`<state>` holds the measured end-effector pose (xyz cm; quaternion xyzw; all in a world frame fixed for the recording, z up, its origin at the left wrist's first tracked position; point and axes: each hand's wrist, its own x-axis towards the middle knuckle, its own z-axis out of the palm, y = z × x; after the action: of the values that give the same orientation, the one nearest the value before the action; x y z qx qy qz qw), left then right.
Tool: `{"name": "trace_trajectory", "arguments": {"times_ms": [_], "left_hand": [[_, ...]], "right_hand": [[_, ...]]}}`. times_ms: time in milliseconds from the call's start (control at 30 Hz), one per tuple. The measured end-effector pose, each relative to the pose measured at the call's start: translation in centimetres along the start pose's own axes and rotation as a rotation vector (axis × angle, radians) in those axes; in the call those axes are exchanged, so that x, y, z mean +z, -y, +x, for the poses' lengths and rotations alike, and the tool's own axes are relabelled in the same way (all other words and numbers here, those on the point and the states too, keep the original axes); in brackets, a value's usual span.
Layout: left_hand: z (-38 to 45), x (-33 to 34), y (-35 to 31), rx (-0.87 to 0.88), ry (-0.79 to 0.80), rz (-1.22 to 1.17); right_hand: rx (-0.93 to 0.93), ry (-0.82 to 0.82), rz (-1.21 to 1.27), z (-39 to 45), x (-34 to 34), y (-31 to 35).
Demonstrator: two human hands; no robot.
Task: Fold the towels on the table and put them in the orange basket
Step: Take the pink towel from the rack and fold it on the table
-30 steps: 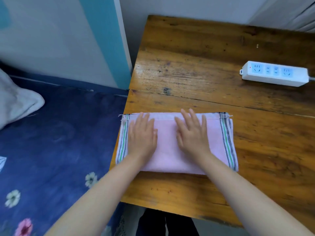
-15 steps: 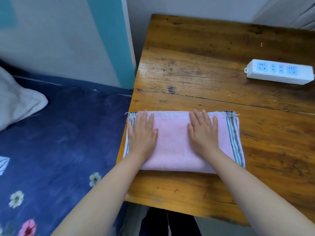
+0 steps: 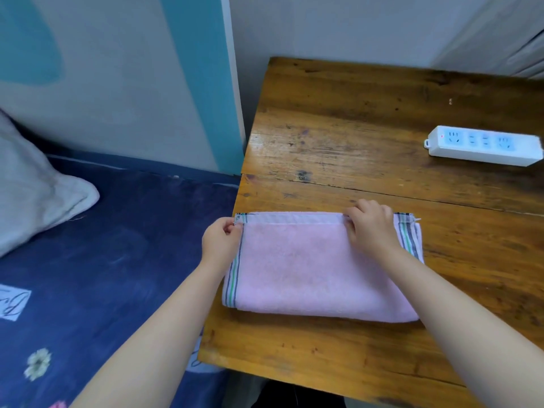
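A pink towel [image 3: 297, 269] with green and grey striped ends lies folded flat on the wooden table [image 3: 368, 136], near its front left corner. My left hand [image 3: 222, 241] pinches the towel's far left corner. My right hand [image 3: 372, 228] has its fingers curled over the towel's far edge, toward the right end. No orange basket is in view.
A white power strip [image 3: 482, 145] lies at the table's right. Left of the table is a bed with a dark blue flowered sheet [image 3: 103, 260] and a pale pillow [image 3: 35, 189]. A wall [image 3: 117, 83] with teal patches stands behind.
Both hands were pressing flat on top of the towel; they have slid outward and to the far edge, where their fingers now curl onto the towel. The view shifted slightly left.
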<state>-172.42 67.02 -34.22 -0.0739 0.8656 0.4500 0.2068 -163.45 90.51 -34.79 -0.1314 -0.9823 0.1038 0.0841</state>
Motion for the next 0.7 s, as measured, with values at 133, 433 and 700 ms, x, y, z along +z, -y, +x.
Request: {"name": "trace_trajectory", "arguments": {"times_ms": [133,433,700], "left_hand": [[0.0,0.0,-0.3,0.102,-0.041,0.050],[0.6,1.3,-0.6,0.099,-0.110,0.095],[1.3,2.0,-1.1,0.012,-0.096,0.408]], "right_hand": [[-0.038,-0.061,0.030,0.3,-0.2,-0.1],[-0.066,-0.135,0.034,0.3,-1.2,-0.7],[0.253,0.078,-0.036,0.6,1.4,-1.3]]}}
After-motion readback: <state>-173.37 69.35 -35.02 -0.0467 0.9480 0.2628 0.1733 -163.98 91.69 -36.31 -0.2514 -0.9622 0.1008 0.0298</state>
